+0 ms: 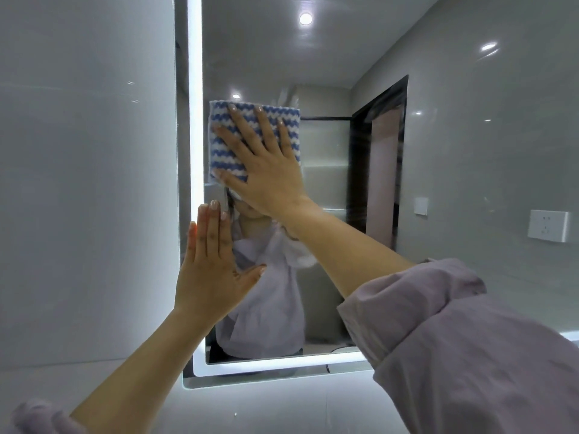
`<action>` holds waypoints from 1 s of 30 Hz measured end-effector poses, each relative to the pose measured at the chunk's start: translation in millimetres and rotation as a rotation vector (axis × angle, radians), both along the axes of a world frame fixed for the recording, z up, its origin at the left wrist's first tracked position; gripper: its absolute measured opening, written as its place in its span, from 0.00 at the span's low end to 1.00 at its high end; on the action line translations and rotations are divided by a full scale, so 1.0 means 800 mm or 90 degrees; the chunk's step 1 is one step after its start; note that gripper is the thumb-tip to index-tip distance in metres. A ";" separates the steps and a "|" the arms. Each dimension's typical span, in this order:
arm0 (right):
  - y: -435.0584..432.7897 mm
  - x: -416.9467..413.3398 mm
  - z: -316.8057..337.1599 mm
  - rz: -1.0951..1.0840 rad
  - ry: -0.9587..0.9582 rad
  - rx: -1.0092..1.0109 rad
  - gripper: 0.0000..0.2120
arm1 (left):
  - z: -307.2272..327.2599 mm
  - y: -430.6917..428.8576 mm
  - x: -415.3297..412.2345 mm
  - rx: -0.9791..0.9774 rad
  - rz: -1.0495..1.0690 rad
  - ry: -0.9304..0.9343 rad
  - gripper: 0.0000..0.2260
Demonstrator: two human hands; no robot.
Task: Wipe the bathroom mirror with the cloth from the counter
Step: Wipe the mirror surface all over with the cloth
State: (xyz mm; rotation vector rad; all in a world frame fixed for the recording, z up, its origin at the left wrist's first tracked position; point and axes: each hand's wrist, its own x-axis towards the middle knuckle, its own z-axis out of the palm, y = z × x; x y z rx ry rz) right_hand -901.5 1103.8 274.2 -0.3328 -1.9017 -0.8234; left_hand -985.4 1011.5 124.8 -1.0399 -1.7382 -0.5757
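A blue-and-white wavy-striped cloth (225, 136) lies flat against the bathroom mirror (438, 151), near its left side. My right hand (266, 170) presses the cloth to the glass with straight, spread fingers. Lower down, my left hand (210, 270) rests flat on the mirror's lit left edge, fingers straight and together, thumb out to the right. The mirror has a glowing white band (195, 151) along its left and bottom edges. My reflection in a pale lilac shirt shows behind both hands.
A grey tiled wall (87, 183) stands to the left of the mirror. The mirror reflects a dark door frame (385, 151), a white socket plate (548, 225) and ceiling spotlights. Below the mirror runs pale wall.
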 end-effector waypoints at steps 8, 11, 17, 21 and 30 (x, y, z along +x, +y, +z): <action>0.097 0.100 0.011 -0.053 0.061 -0.081 0.36 | -0.002 -0.003 0.000 -0.011 0.005 0.014 0.49; 0.137 0.146 0.007 -0.067 0.059 -0.097 0.36 | -0.002 -0.003 0.000 -0.010 -0.001 0.013 0.49; 0.200 0.221 -0.014 -0.096 0.150 -0.192 0.38 | -0.001 -0.003 0.000 -0.004 0.000 0.008 0.49; 0.212 0.239 -0.025 -0.096 0.200 -0.252 0.37 | -0.002 -0.002 0.000 0.002 -0.006 0.015 0.49; 0.204 0.218 -0.022 -0.117 0.220 -0.259 0.35 | -0.002 -0.002 -0.001 -0.004 -0.001 0.020 0.48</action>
